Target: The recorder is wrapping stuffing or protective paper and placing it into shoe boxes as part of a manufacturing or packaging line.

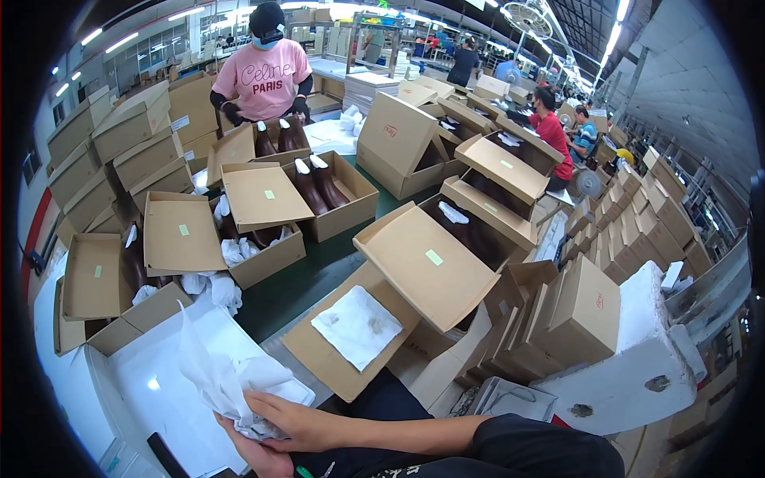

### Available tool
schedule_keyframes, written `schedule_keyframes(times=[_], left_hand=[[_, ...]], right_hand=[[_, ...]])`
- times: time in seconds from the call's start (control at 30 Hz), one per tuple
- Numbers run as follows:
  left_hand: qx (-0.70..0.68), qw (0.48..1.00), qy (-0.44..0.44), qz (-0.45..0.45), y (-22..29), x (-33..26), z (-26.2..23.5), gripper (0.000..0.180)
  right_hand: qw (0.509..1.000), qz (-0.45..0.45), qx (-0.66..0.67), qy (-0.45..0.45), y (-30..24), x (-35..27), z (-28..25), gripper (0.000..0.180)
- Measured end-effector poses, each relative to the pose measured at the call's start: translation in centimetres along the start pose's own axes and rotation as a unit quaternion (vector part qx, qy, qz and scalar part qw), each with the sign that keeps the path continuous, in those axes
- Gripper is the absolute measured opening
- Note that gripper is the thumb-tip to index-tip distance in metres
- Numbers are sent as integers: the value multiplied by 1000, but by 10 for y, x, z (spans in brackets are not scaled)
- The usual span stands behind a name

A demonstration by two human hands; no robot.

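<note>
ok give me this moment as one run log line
left hand: holding crumpled white paper | right hand: holding it too | ahead: white sheet on tan cardboard; open boxes, some with brown boots

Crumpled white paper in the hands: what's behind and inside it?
Behind the crumpled white paper, a white surface shows. The paper's inside can't be seen: outer folds, the left hand and the right hand cover it.

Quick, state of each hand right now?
Left hand: closed on crumpled white paper.
Right hand: closed on the same paper.
</note>
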State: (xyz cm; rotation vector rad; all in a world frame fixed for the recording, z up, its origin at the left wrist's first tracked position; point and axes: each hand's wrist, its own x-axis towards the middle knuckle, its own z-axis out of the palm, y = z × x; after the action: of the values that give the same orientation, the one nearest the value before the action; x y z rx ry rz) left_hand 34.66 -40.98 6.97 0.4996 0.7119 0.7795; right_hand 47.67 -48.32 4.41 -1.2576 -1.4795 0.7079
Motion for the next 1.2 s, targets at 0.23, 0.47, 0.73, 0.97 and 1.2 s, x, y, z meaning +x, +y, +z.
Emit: schedule_keyframes(times=[0.23,0.47,0.73,0.97,1.2], left_hand=[[15,999,20,39,-4,11,-25,61],[-110,993,42,-19,-17,34,-104,68],[-108,992,-34,-53,1,53,-92,63],[179,969,31,169,35,36,-185,44],[663,694,-62,274,53,15,-209,29]], right_hand=[[998,-19,-49,40,-7,7,28,82],[996,-53,-57,33,-7,12,44,89],[976,-28,-215,33,32,33,26,68],[977,-64,-202,-18,44,84,33,58],[965,-76,-179,-177,81,75,60,51]])
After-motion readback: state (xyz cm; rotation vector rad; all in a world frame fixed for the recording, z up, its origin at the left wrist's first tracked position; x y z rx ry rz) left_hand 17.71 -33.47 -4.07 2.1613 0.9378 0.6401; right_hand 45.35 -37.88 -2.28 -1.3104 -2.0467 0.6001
